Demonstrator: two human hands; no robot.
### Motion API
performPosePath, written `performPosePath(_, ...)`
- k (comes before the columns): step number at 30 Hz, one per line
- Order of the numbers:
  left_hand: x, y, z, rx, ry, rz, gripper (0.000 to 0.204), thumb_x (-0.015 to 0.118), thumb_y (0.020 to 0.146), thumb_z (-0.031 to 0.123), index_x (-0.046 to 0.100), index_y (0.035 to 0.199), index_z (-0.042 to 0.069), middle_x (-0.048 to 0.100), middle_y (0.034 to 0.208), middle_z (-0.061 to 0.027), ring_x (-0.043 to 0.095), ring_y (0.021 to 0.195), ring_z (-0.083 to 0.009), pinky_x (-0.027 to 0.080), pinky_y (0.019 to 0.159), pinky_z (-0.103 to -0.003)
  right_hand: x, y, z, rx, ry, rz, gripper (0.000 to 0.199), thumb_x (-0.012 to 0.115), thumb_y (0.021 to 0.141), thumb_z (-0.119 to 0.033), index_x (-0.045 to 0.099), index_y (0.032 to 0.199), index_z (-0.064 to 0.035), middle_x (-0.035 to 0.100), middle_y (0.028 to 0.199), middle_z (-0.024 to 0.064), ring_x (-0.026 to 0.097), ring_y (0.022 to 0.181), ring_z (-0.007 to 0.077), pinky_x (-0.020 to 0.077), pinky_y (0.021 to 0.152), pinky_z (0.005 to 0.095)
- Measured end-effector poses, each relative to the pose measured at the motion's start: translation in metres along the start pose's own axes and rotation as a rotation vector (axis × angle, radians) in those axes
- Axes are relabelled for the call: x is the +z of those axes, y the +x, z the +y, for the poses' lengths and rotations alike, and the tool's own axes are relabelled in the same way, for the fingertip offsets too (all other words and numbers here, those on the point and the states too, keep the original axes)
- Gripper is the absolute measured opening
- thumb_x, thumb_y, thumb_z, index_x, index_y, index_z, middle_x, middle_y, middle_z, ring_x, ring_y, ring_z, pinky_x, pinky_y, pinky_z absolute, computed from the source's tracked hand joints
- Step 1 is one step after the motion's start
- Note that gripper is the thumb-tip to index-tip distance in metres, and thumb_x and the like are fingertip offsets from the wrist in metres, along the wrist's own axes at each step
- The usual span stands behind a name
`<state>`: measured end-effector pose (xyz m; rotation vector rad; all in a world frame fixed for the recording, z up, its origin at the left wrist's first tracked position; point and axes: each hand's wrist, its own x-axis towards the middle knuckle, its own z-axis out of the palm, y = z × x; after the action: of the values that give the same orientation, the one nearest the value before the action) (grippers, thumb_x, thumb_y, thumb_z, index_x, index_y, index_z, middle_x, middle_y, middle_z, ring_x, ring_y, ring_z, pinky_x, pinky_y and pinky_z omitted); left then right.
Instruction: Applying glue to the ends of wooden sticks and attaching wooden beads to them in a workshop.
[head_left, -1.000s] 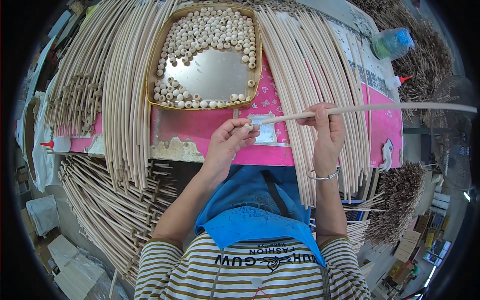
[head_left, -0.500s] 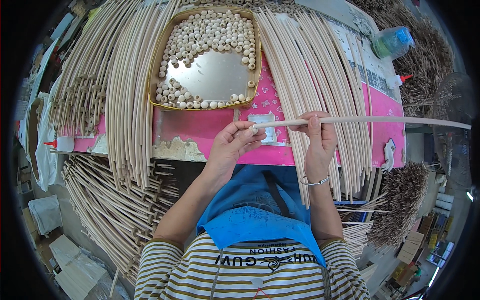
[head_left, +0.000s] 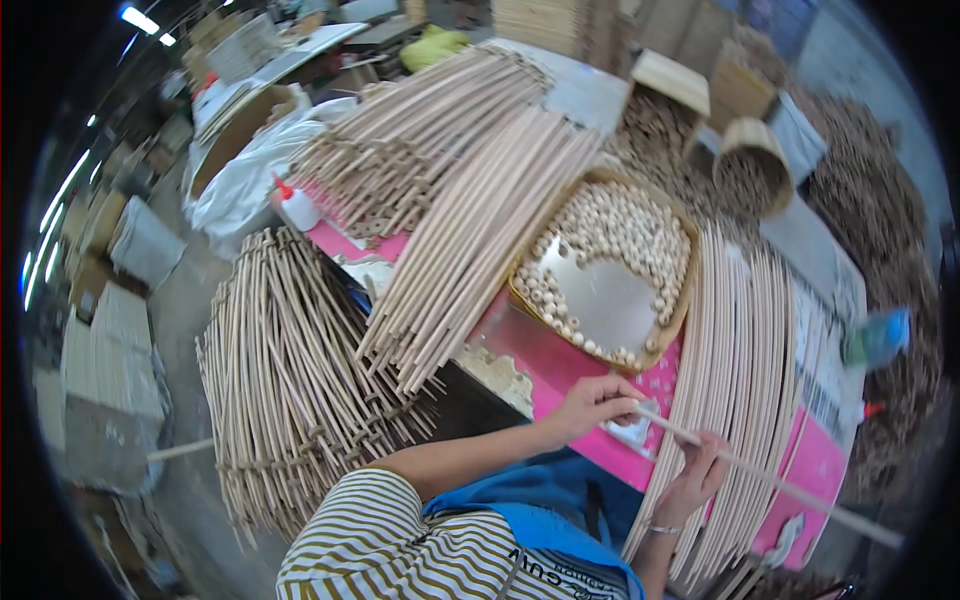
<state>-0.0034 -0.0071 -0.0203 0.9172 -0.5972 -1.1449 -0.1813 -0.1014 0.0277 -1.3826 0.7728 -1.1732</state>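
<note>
Rod point(head_left: 760, 475) slants from your left hand point(head_left: 598, 405), which pinches its upper-left end, through your right hand's point(head_left: 697, 475) grip and out beyond it. Blur hides whether your left fingertips hold anything else. Your left hand is near the tray point(head_left: 605, 305); your right is over the row point(head_left: 735, 330).

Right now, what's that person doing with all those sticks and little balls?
One person holds a long, pale stick over a pink-topped table. The right hand grips it partway along; the left hand pinches at its end, where the very tip is too blurry to make out. Beyond the hands sits a tray of round beads, with bundles of sticks on either side.
</note>
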Motion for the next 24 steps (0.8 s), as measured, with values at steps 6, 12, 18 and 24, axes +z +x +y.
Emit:
performPosePath(6,0.035,0.0,0.011,0.166,-0.219,0.101,0.033,0.055,0.104,0.018,0.054,0.134,0.006,0.064,0.119,-0.0095,0.065,0.108,-0.0169,0.057,0.092,-0.032,0.027,-0.013,-0.005,0.042,0.135,0.078,0.028,0.047,0.108,-0.027,0.058,0.107,-0.0013,0.065,0.091,0.0094,0.065,0.083,0.0164,0.0558,0.076,0.0294)
performPosePath(12,0.034,0.02,0.019,0.152,-0.319,0.202,0.03,0.055,0.102,0.01,0.053,0.131,0.007,0.065,0.102,-0.0079,0.068,0.096,-0.0176,0.06,0.082,-0.031,0.005,-0.022,-0.051,0.44,0.009,-0.282,0.028,0.051,0.105,-0.018,0.062,0.121,0.0022,0.064,0.086,0.0075,0.062,0.07,0.0124,0.0504,0.061,0.0246)
performPosePath(18,-0.004,0.001,0.063,0.169,-0.18,0.277,0.03,0.052,0.1,0.006,0.052,0.131,0.004,0.066,0.099,-0.0105,0.069,0.093,-0.0212,0.061,0.082,-0.034,-0.072,-0.041,-0.107,-0.607,-1.182,-0.149,0.037,0.068,0.091,-0.011,0.06,0.124,0.002,0.066,0.105,0.0131,0.059,0.101,0.032,0.0425,0.095,0.0415)
performPosePath(24,-0.03,-0.03,0.094,0.149,-0.065,0.358,0.026,0.049,0.102,0.009,0.054,0.127,0.005,0.066,0.095,-0.0087,0.069,0.088,-0.018,0.059,0.073,-0.031,-0.14,-0.07,-0.099,-0.441,-1.246,-0.292,0.024,0.067,0.092,-0.009,0.067,0.115,0.0002,0.068,0.095,0.0125,0.063,0.086,0.0269,0.0483,0.078,0.0386)
